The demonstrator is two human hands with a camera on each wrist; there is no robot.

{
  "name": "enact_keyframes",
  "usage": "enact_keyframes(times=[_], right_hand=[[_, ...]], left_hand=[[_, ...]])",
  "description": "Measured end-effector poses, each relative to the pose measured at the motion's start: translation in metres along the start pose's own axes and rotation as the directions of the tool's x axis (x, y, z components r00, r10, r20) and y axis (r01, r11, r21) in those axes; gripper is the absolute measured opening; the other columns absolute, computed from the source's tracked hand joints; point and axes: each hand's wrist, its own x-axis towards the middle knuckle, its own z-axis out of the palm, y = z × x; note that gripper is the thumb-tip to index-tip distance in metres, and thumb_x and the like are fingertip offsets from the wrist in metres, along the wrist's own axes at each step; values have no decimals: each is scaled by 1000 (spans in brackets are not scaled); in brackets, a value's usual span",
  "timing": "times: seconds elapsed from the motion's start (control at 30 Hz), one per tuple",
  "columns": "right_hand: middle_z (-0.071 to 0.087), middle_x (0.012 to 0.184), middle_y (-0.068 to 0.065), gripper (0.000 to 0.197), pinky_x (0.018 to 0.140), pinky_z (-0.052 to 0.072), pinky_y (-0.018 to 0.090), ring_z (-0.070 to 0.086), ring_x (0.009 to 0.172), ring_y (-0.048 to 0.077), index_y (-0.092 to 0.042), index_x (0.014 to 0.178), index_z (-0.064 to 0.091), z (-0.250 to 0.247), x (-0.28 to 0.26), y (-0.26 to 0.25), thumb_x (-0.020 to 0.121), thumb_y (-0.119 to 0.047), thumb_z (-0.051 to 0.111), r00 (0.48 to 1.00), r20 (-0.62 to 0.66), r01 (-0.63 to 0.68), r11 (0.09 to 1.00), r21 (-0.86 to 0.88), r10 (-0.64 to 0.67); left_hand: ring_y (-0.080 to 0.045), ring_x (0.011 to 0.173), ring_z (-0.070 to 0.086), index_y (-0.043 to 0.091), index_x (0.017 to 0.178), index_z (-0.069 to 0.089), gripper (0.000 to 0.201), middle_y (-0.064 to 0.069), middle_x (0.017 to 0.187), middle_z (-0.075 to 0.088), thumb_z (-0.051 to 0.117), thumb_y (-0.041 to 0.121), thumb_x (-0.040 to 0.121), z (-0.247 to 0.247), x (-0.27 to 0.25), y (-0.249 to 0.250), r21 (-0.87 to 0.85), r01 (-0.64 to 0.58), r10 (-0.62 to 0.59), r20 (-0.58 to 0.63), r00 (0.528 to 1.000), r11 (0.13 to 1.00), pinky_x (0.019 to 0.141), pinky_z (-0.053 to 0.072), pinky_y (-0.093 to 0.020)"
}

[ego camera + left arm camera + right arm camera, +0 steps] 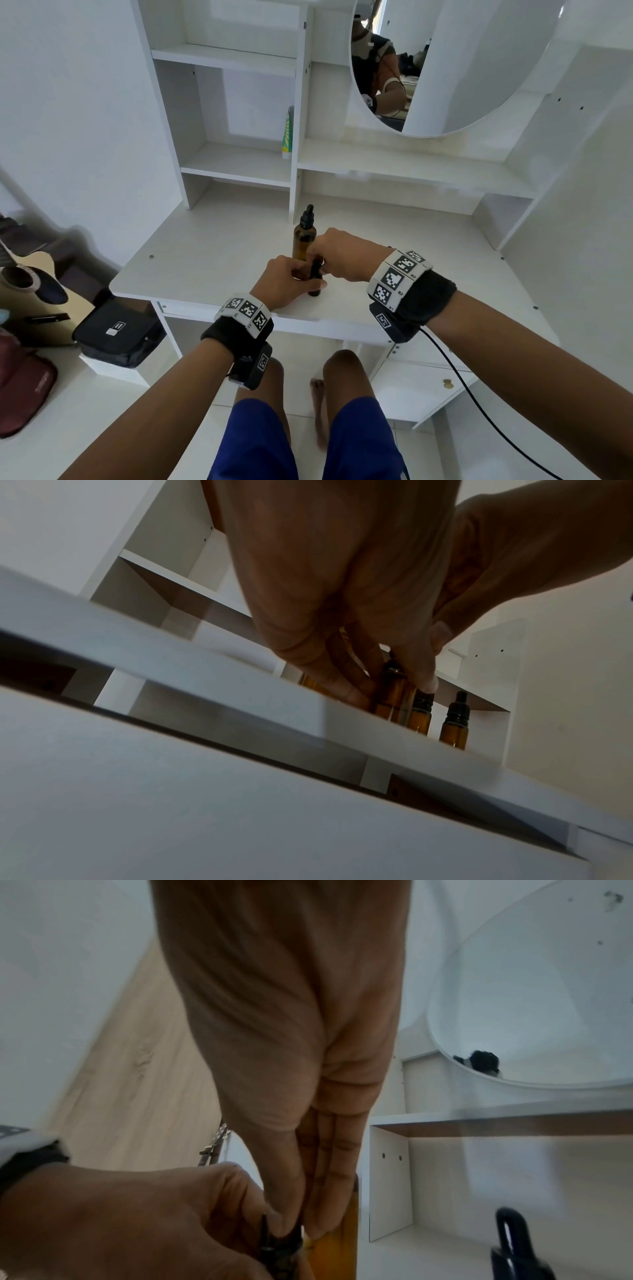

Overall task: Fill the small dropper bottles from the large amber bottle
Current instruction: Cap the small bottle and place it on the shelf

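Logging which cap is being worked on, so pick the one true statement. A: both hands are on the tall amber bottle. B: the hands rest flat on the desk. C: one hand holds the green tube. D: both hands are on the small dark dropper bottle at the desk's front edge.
D: the left hand grips the small dark dropper bottle while the right hand pinches its black cap; the tall amber bottle stands untouched behind them.

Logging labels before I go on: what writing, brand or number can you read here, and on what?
"R2" on the right wristband, printed twice beside its square code patches.
Green tube on the shelf: print too small to read.
Black pouch: white tag too blurred to read.
Large amber bottle and small dropper bottles: no labels visible.
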Motion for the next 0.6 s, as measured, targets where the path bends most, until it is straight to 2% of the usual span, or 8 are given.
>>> enact_keyframes(times=[0.1,0.17,0.27,0.3,0.37,0.43,0.5,0.6], right_hand=[[51,84,7,15,49,30,23,44,57,14,-2,100,65,-3,2,-5,95,-15,59,999,10,-32,997,-64,33],[45,74,4,20,48,28,24,40,54,12,-4,87,57,-2,5,-9,97,-21,58,998,4,-68,994,-87,68],[39,70,1,29,47,27,23,39,54,12,-8,70,46,-2,7,-15,97,-15,55,996,15,-80,988,-129,82],[41,70,2,27,48,27,23,40,54,12,-8,70,49,-4,7,-17,96,-11,55,997,22,-68,990,-126,72],[45,73,2,11,48,27,22,46,59,17,-6,88,64,-11,4,-17,94,-5,55,998,53,-36,993,-116,42],[54,82,5,18,49,28,20,51,70,20,-4,104,69,-16,1,-14,93,-2,55,997,71,-5,996,-91,12],[57,83,5,19,49,29,20,50,64,18,-4,107,70,-17,0,-11,92,-3,58,998,67,1,997,-74,4],[43,69,0,14,48,29,21,42,54,11,-2,96,62,-12,3,-12,96,-16,58,997,52,-60,994,-88,65]], left_hand=[[-8,81,69,21,90,78,24,5,85,75,82,37,73,0,-1,1,-8,-4,4,-1,1000,1000,79,55,-27],[-7,80,69,22,90,78,21,5,85,75,82,35,73,0,-2,3,-19,2,-2,-8,1000,1000,77,55,-25],[-9,80,69,24,87,77,18,4,84,75,82,35,74,0,-2,4,-13,3,-4,-10,1000,1000,76,55,-26],[-11,81,69,23,86,77,17,2,84,75,82,35,74,0,-3,4,-10,3,-3,-11,1000,1000,76,55,-27],[-13,81,69,21,84,78,17,1,83,75,82,34,74,0,-3,5,-16,11,-11,-7,1000,1000,76,55,-27],[-11,80,67,20,87,78,19,2,84,74,82,34,74,-1,-3,5,-9,11,-11,-2,1000,1000,73,53,-22],[-10,80,67,19,89,78,21,2,84,74,82,35,75,-1,-3,5,-2,4,-4,-2,1000,1000,71,51,-19],[-12,83,68,19,91,78,23,2,87,75,82,34,74,-1,-2,4,-24,5,-5,-1,1000,1000,77,54,-25]])
